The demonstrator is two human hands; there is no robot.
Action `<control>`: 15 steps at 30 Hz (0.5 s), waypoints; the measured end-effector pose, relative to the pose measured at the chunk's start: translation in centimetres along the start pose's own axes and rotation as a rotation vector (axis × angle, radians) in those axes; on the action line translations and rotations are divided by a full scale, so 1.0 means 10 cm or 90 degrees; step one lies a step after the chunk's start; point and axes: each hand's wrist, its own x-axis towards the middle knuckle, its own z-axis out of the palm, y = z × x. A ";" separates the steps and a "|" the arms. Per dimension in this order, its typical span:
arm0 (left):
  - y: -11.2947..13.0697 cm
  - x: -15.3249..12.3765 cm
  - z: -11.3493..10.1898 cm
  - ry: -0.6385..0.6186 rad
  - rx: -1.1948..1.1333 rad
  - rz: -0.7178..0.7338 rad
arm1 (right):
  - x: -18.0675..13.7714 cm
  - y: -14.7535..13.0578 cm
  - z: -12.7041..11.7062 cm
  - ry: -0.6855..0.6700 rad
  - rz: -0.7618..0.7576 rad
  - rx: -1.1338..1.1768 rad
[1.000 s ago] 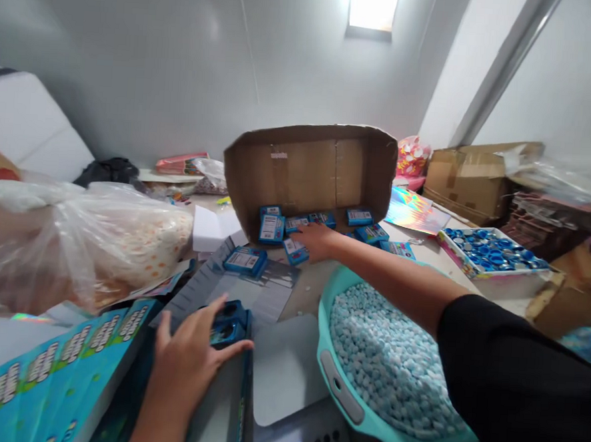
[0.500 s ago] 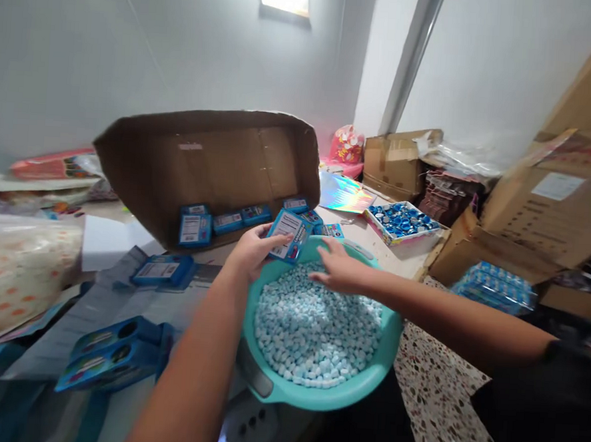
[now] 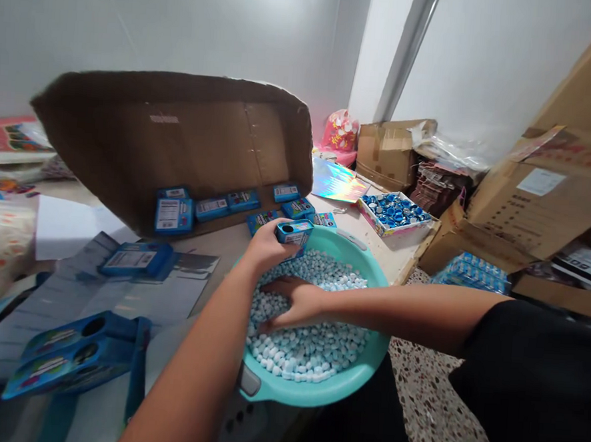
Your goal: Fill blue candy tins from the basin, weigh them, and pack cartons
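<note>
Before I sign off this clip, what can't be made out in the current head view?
Head view:
Right hand: its back hides any pale blue pellets gripped.
Left hand: some fingers hidden behind the blue carton it holds.
Carton's inside: too dark.
Carton labels: fine print too small.
Orange-spotted bag: cut off by the left edge.

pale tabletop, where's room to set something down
Bare pale tabletop: between the round teal plastic basin and shallow white tray of blue pieces, and left of the basin, before the brown cardboard box. Crowded: that box's mouth, with small blue rectangular boxes.
</note>
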 end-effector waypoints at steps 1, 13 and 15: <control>-0.01 0.00 0.00 -0.008 0.021 0.013 | -0.03 -0.03 -0.01 -0.005 -0.012 0.009; -0.14 -0.01 0.01 -0.046 0.167 0.083 | -0.06 -0.08 -0.17 -0.224 0.369 0.405; -0.14 0.00 0.02 -0.048 0.177 0.087 | 0.00 -0.02 -0.10 -0.245 0.446 0.592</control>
